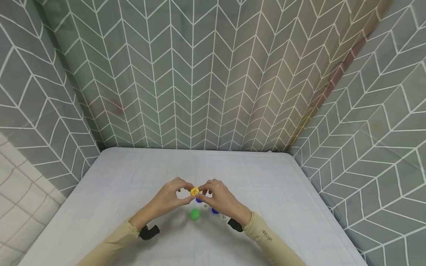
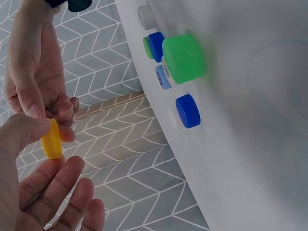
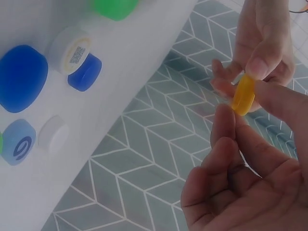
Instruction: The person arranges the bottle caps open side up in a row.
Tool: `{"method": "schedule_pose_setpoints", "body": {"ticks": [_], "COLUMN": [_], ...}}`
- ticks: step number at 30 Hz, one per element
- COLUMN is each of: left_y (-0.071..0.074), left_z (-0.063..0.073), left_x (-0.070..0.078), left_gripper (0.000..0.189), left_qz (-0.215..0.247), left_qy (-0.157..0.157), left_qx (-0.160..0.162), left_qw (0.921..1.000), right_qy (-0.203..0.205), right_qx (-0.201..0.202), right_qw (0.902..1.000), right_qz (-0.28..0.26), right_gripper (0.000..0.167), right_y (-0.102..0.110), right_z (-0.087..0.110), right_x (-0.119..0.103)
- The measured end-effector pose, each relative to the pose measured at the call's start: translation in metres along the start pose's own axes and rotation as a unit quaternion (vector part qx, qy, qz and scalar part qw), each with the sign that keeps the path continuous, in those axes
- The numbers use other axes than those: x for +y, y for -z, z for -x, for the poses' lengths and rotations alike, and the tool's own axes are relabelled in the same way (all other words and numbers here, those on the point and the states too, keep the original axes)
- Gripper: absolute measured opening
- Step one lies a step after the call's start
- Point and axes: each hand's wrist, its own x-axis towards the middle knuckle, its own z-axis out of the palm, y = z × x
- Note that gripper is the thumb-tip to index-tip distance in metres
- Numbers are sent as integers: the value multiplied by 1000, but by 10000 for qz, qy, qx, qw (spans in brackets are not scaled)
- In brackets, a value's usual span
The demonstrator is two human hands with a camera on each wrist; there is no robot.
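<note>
A yellow bottle cap point(image 1: 194, 191) with markings on its top is held up between both hands, raised over the table. My left hand point(image 1: 169, 197) pinches it from the left with thumb and fingertips. From the other side my right hand point(image 1: 221, 199) pinches its edge too. Edge-on, the yellow cap point(image 2: 51, 139) shows between the thumbs and fingers in the left wrist view; the other left fingers spread loosely below it. In the right wrist view the cap point(image 3: 244, 95) sits between both hands' fingertips.
On the white table point(image 1: 259, 177) below the hands lie a green cap point(image 1: 195, 214), a blue cap point(image 1: 215, 211) and a white cap point(image 1: 205, 207). A light blue cap point(image 3: 19, 142) lies among them. Patterned grey curtains point(image 1: 199, 74) stand behind the table and at its sides.
</note>
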Motion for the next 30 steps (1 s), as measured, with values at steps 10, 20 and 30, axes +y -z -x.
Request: {"method": "schedule_pose_setpoints", "body": {"ticks": [10,20,30], "left_y": [-2,-2,-3], "left_z": [2,2,1], "left_x": [-1,2,0], "left_gripper": [28,32,32], "left_qz": [151,537,845], "left_qy": [-253,-32,233], "left_qx": [122,-127,-331], "left_qw": [9995,9985,9956], "right_qy": [-238,-424,-399], "right_qx": [-191,-195,-77], "right_qw": [9991,9970,9964], "right_qz": [-307,-610,-751], "right_gripper": [22,19,15], "right_y": [2,1,0], "right_z": [2,2,-1], "right_x": [0,-1,0]}}
